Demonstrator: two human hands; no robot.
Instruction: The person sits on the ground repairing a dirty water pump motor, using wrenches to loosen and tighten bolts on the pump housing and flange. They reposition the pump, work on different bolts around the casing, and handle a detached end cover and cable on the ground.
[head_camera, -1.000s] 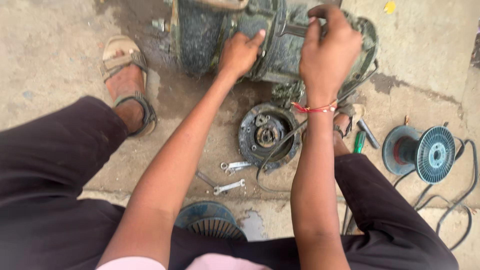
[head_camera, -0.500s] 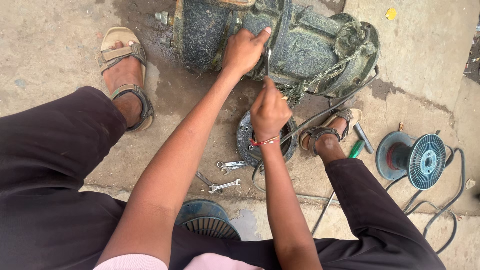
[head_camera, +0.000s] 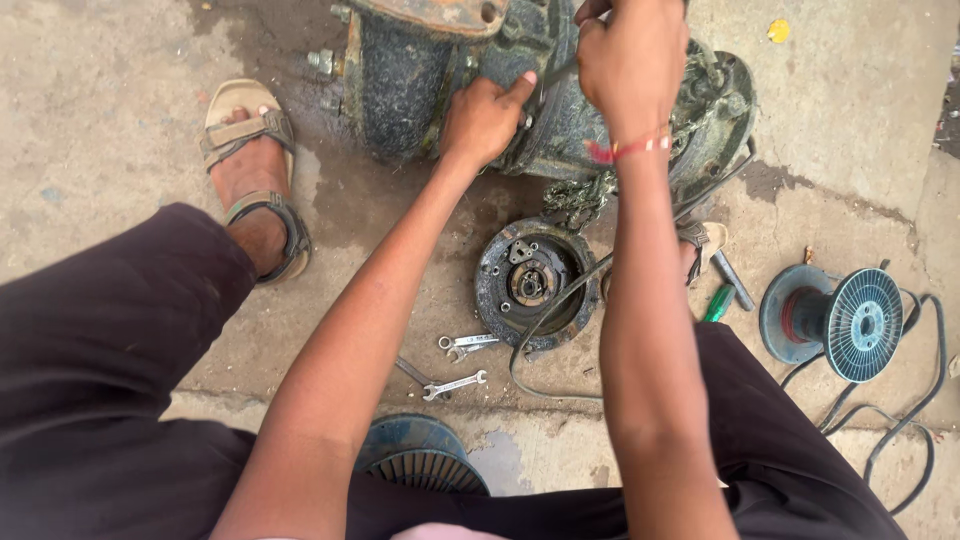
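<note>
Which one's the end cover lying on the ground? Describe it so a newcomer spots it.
Start at the big grimy motor body that both hands rest on at the top. Just below it, on the concrete between the person's knees, lies a round dark end cover. Unlike the ribbed blue spool to its right, it lies flat, face up, showing bolt holes and a central bearing.

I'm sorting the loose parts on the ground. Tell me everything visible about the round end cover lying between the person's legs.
The end cover is a round, dark metal disc, grimy and rust-tinged, lying flat on the concrete with its hollow side up. Inside show a central bearing seat and small bolts or lugs around it. A black cable crosses its right part. Spanners lie just below it, the motor above. Neither hand touches it.
</note>
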